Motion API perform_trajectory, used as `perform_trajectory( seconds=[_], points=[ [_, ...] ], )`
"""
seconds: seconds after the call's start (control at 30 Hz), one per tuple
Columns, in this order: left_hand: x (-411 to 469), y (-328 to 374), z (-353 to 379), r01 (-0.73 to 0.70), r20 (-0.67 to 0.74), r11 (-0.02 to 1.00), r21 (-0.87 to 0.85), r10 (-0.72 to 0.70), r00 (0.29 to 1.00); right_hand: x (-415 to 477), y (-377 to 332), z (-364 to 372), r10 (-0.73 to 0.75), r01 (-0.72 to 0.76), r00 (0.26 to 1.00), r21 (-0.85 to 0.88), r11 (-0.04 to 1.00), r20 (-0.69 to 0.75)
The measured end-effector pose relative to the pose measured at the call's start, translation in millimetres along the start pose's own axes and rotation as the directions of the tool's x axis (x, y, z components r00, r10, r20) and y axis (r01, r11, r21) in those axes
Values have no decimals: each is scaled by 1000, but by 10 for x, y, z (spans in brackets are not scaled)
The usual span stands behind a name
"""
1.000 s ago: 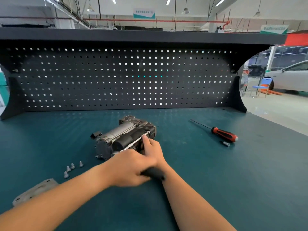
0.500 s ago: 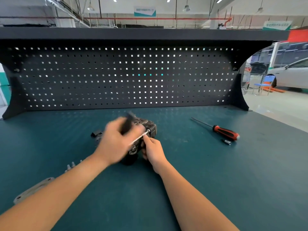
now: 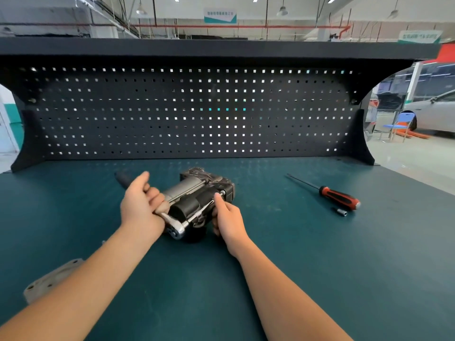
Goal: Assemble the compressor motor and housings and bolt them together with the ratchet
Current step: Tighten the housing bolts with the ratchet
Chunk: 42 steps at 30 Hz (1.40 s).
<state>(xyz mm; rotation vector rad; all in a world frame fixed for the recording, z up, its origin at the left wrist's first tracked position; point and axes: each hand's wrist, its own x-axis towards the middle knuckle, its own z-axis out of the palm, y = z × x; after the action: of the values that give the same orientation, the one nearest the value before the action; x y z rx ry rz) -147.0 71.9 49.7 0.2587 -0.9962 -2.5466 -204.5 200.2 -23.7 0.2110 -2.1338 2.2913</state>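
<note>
A single camera rides on the person's head, at the near edge of the workbench (image 3: 320, 267); it looks forward and down toward the pegboard (image 3: 197, 114) at 12 o'clock; its wide angle bows the straight edges. It sits close in; the left hand (image 3: 140, 205) and right hand (image 3: 229, 222) enter from 6 o'clock and meet at the compressor (image 3: 189, 205) dead centre; workshop floor (image 3: 406, 156) shows at 2 o'clock.

Left hand (image 3: 140, 205) curled tight, right hand (image 3: 229, 219) with index finger extended
</note>
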Motion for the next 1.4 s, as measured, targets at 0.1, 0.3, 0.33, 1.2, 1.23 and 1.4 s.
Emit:
perform_trajectory(
  seconds=[0.1,0.3,0.33,1.2,1.23,1.4],
  points=[
    [-155,-64,85,-305,388,919,250,194,901,-21,-4,2,-27,27,1000,-19,999,-4],
    [-381,-171,-2,-956,693,-292,37,-682,235,-61,-51,15,-72,71,997,-64,995,-8],
    [-378,-161,-2,-967,771,-232,107,-595,228,-55,-37,12,-86,86,996,-62,994,-5],
    [-327,-131,28,-697,659,550,459,315,683,-78,-46,-2,-62,62,997,-18,998,38],
    [-250,-62,33,-484,428,793,371,316,847,-77,-45,-3,-48,49,998,-30,998,32],
    [23,94,-1,136,-66,986,-95,-142,988,-60,-45,-4,-28,30,999,-58,998,33]
  ],
)
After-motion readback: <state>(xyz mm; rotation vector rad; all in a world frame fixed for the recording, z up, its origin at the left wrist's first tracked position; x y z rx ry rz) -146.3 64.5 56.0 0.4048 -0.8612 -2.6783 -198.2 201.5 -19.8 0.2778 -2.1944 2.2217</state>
